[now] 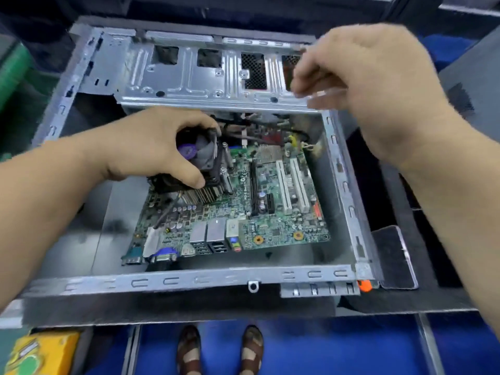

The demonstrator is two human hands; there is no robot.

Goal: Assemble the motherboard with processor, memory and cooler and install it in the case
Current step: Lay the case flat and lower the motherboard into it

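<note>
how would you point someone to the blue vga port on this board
Start at the open metal case and find the green motherboard lying inside. Along its near edge sits a row of ports; the VGA port is near the left end, the only bright blue connector there.

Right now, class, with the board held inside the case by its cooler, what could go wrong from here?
1. The left hand carries the board by the cooler alone; that may strain its mounts.
2. The ports stop short of the case wall, so the board may seat askew.
3. Cables lie at the far edge and could get pinched under it.
</note>
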